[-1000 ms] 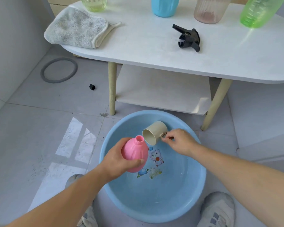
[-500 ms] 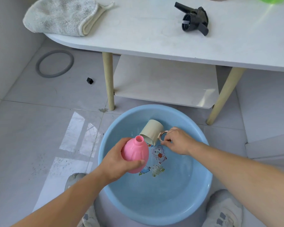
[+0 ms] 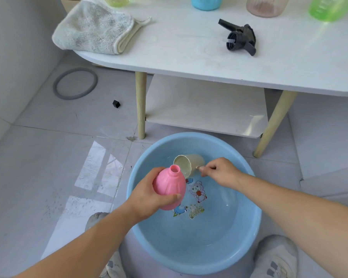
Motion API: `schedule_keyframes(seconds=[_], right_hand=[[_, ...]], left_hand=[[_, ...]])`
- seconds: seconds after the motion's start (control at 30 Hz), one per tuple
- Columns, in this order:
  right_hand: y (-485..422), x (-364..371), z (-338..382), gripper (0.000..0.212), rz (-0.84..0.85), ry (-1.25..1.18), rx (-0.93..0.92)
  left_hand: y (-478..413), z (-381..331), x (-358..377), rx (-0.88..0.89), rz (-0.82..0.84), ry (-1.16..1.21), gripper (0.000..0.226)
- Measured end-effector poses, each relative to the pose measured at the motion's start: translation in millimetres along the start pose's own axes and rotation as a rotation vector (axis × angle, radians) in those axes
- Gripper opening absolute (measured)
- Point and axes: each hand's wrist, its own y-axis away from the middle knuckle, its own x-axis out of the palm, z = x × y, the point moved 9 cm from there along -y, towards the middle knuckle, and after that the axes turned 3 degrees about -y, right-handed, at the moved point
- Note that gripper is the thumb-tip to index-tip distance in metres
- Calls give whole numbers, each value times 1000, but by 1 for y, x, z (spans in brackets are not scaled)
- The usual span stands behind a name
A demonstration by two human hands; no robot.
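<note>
Below the white bench (image 3: 189, 63), the blue basin (image 3: 209, 145) sits on the floor with shallow water in it. Over it the left hand (image 3: 149, 199) wraps round the pink bottle (image 3: 170, 189), whose neck is open. The right hand (image 3: 221, 173) pinches the handle of the beige cup (image 3: 189, 163), tipped mouth-first toward the bottle. This looks like filling the bottle; next, the cup's lip must meet that narrow neck and tilt slowly. Fingers mostly hide the handle, and whether the cup holds water is unclear.
</note>
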Motion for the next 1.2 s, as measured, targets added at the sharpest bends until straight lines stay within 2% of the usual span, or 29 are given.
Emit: schedule_keyframes(seconds=[0.23, 0.3, 0.4, 0.67, 0.83, 1.2], right_hand=[[40, -35, 35, 29, 18, -396, -4], [57, -52, 52, 35, -17, -467, -38], [83, -79, 77, 33, -48, -522, -100], [153, -135, 140, 32, -159, -444, -271], [187, -141, 168, 29, -177, -349, -336], [202, -139, 172, 23, -262, -114, -363]], left_hand=[[9, -20, -1, 57, 30, 28, 70], [12, -24, -2, 68, 35, 31, 71], [16, -32, -4, 95, 24, 32, 73], [28, -67, -3, 162, 36, 64, 64], [31, -78, -3, 187, 37, 92, 68], [34, -78, -6, 202, 28, 87, 71]])
